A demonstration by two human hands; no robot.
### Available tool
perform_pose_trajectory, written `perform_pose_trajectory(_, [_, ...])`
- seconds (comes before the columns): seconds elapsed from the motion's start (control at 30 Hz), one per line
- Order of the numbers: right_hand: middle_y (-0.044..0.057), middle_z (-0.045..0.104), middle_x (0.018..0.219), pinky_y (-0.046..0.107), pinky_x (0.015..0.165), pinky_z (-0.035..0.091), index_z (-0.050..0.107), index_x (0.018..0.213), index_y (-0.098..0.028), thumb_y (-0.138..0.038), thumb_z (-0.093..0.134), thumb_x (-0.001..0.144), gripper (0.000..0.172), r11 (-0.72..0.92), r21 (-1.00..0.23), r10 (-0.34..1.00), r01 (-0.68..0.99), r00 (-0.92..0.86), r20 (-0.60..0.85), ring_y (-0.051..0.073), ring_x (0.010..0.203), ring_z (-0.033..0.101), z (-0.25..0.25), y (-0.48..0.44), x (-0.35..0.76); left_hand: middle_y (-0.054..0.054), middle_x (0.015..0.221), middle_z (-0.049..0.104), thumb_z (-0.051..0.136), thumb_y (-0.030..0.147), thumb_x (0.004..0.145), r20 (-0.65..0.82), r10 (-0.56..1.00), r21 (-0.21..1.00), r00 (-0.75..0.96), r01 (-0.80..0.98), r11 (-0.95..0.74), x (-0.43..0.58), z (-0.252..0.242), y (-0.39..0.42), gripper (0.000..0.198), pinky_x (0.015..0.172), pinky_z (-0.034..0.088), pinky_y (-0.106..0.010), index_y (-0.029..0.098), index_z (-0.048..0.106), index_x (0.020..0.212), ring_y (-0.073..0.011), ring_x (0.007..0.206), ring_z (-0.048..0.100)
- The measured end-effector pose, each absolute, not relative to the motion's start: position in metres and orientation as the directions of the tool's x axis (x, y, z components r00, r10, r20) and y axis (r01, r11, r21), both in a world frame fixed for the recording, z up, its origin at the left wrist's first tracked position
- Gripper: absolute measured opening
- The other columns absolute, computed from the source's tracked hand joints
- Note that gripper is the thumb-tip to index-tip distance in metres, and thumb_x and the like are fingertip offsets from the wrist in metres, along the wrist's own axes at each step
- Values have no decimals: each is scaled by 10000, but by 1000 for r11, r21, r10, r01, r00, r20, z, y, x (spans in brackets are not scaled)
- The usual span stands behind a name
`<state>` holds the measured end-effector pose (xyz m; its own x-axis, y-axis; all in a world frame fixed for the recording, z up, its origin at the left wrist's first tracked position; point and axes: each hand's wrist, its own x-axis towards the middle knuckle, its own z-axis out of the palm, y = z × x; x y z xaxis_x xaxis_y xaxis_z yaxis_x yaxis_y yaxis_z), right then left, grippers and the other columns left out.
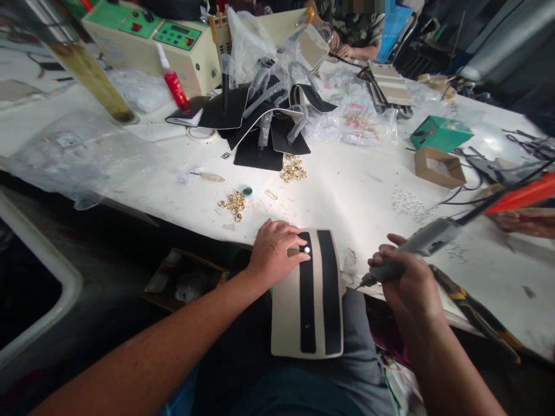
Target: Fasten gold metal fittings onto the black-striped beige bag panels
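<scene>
A beige panel with two black stripes [318, 329] hangs over the table's front edge onto my lap. My left hand [277, 251] lies on its upper left corner, fingers curled, with the fingertips pressing a small shiny round stud [307, 249] onto the left stripe. My right hand [403, 277] is closed round a grey pen-shaped power tool [416, 248], whose tip points left and hovers just off the panel's right edge. A cable runs from the tool to the right.
Gold metal rings lie in two small heaps [234, 203] [293, 169] on the white table [368, 185]. Behind are black and beige bag parts [260, 124], plastic bags, a beige machine [173, 43], a green box [440, 133], a cardboard box [439, 166]. Another person's hand [526, 222] rests at right; a person sits across.
</scene>
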<state>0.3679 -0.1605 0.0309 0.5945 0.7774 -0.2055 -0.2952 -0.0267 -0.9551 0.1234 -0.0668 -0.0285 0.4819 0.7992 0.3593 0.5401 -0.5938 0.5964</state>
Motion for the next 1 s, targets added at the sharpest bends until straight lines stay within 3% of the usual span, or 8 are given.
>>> perform_pose_trajectory(0.13, [-70,512,712,244,516,433,623,1100,-207,-259,788,793,352,158,-964,864,-216,503,29,74,495,431,69,-143,326,-1,1187,773,914,353,781,345,802,602,488,541,-588,123,-29,-66,231,1162,393,-541,287,805,974,-275,1187,613])
perform_pose_trajectory(0.23, [-61,535,711,271,499,434,623,1072,-226,-355,791,835,318,209,-967,904,-143,406,135,88,475,459,77,-123,301,-3,1212,767,900,374,797,322,808,603,493,551,-577,123,-28,-67,231,1179,377,-550,291,809,992,-281,1210,597])
perform_pose_trajectory(0.43, [-61,541,644,302,534,477,623,999,-236,-365,753,914,202,183,-972,959,-144,242,145,123,488,523,55,-101,284,8,1245,759,881,424,814,288,820,598,494,577,-557,123,-26,-68,235,1223,309,-565,314,814,1009,-291,1254,578])
perform_pose_trajectory(0.73, [-57,581,634,290,480,490,644,984,-222,-309,773,904,175,237,-950,950,-201,251,184,118,458,522,40,-92,283,14,1254,751,850,456,842,283,812,591,511,574,-567,121,-26,-68,239,1228,294,-559,313,813,1030,-285,1264,570])
perform_pose_trajectory(1.0, [-59,574,624,295,471,499,638,967,-221,-294,748,913,143,256,-954,946,-154,243,215,118,442,517,35,-90,283,5,1243,754,854,455,839,279,812,599,512,568,-564,121,-28,-67,239,1226,290,-565,316,812,1029,-286,1257,571])
